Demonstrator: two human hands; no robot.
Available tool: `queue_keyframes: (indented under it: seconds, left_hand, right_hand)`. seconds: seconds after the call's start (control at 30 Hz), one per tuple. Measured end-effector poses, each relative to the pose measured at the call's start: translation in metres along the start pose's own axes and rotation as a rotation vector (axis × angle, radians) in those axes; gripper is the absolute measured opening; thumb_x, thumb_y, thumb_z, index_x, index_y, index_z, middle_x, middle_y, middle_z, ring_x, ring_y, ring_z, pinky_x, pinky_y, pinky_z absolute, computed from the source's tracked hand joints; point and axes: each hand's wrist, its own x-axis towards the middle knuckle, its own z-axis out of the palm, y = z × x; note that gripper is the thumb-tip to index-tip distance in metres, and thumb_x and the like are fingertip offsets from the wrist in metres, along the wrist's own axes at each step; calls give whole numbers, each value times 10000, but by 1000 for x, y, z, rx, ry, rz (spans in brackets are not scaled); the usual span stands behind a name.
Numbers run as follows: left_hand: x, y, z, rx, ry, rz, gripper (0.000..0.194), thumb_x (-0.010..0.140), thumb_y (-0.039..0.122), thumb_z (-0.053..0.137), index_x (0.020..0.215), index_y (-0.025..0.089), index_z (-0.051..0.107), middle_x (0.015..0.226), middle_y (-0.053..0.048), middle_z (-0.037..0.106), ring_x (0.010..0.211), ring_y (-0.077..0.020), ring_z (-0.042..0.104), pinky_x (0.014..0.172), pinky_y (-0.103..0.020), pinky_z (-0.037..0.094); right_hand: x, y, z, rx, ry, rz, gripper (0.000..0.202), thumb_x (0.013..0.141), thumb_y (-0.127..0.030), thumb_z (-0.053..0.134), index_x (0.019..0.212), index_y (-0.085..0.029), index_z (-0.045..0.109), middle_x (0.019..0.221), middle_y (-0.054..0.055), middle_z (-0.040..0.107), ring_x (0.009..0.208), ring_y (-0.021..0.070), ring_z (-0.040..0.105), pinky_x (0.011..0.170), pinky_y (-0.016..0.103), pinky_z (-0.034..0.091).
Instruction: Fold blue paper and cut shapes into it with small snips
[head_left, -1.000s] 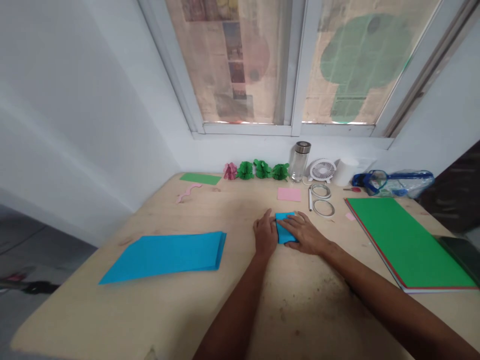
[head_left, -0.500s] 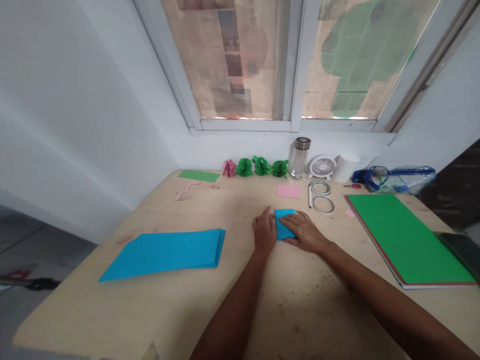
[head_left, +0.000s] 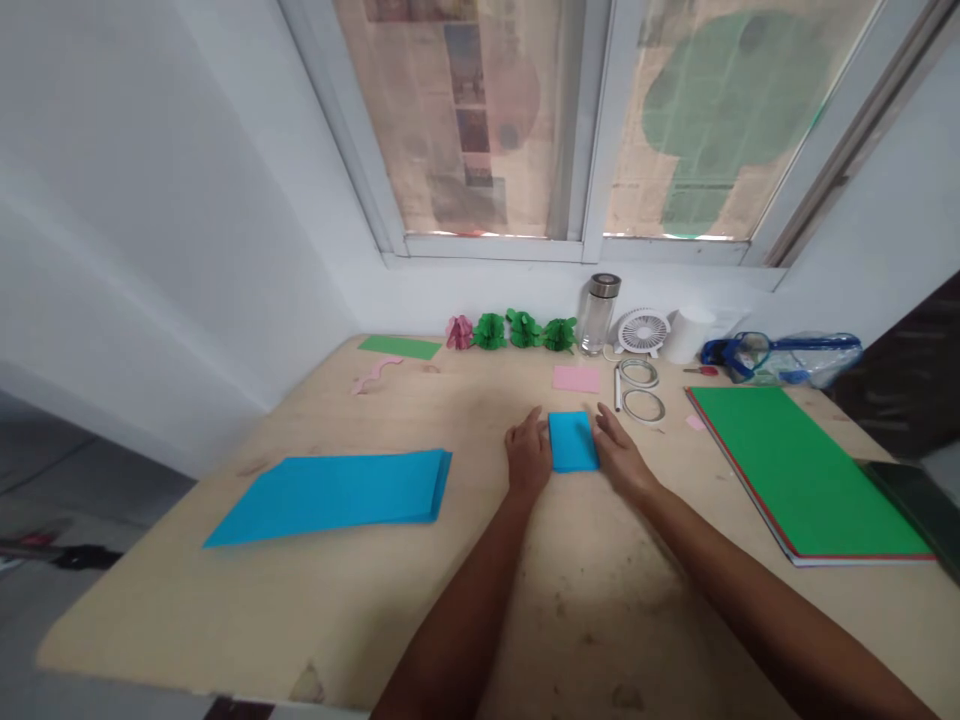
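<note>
A small folded piece of blue paper (head_left: 574, 441) lies flat on the wooden table, its whole upper face showing between my two hands. My left hand (head_left: 529, 452) rests against its left edge, fingers slightly bent and apart, pointing away from me. Along the right edge is my right hand (head_left: 621, 452), turned on its side with the fingers stretched forward. Neither hand covers the paper's top. A larger stack of blue paper sheets (head_left: 337, 495) lies to the left of my left arm.
Beyond my hands lie a pink paper rectangle (head_left: 576, 379), a white pen (head_left: 618, 388) and tape rolls (head_left: 643, 406). Paper flowers (head_left: 523, 328), a glass bottle (head_left: 598, 315) and a small fan (head_left: 643, 332) stand along the wall. Green sheets (head_left: 802, 470) lie right.
My right hand has slid off the top of the folded blue paper to its right edge, uncovering it. My left hand stays at the left edge. The view has shifted slightly.
</note>
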Motion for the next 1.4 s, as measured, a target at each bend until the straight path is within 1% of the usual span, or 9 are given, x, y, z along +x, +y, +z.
queue_keyframes:
  seconds: [0.07,0.23,0.67,0.77,0.9,1.07,1.17,1.23,1.4]
  left_hand:
    - [0,1,0,-13,7,-1,453,829,105,385,1269,147,485,1073,-85,685,1147,-208,548,1058,-432,303]
    - [0,2,0,-39,10,-9,449,832,106,392,1269,139,487,1042,-87,695,1088,-204,588,1064,-443,293]
    - [-2,1,1,-97,61,-15,478,811,91,418,1281,151,479,953,-78,711,1048,-204,597,1020,-437,352]
    - [0,0,3,-95,76,-27,484,803,79,432,1278,154,484,945,-68,712,1030,-197,600,1013,-420,363]
    - [1,-2,4,-88,113,-40,468,792,67,463,1245,170,514,930,-51,710,1003,-187,604,1002,-395,384]
    - [-3,3,0,-62,170,-49,445,800,34,413,1211,160,528,969,-41,694,982,-148,609,930,-312,452]
    - [-2,11,-13,-19,173,-22,384,821,59,410,1156,159,570,1029,-52,678,1020,-149,597,940,-310,450]
    - [-3,12,-32,22,147,16,323,823,105,459,1099,176,611,1066,-55,670,1041,-164,589,957,-326,441]
    - [-32,-15,-105,191,140,23,296,796,208,556,1081,200,632,1164,-91,626,1193,-256,492,1064,-460,307]
  right_hand:
    - [-2,5,11,80,69,96,713,789,-591,532,1414,-282,379,1401,104,475,1283,281,446,1022,497,385]
    - [-6,11,34,168,147,123,760,779,-578,527,1445,-275,321,1446,80,418,1332,264,380,1068,483,341]
    - [-11,12,28,340,178,126,717,806,-547,522,1436,-265,329,1419,68,461,1304,220,424,1073,452,345]
    - [-23,11,22,266,169,91,703,833,-543,500,1447,-264,302,1470,73,386,1335,226,375,1097,467,297]
    - [-39,4,18,-16,165,-78,623,885,-512,444,1431,-229,340,1485,88,356,1363,229,319,1132,471,205]
    - [-44,-6,21,-159,177,-197,600,919,-501,371,1419,-172,353,1454,135,391,1340,249,351,1108,479,247]
    - [-43,-8,22,-173,175,-211,617,918,-516,354,1411,-146,360,1443,155,398,1328,255,367,1100,473,261]
    - [-42,-8,22,-173,175,-212,633,914,-528,349,1408,-132,361,1438,167,401,1323,256,374,1096,469,267]
    - [-41,-5,22,-148,170,-190,637,908,-536,345,1410,-142,360,1431,158,409,1323,253,373,1095,468,271]
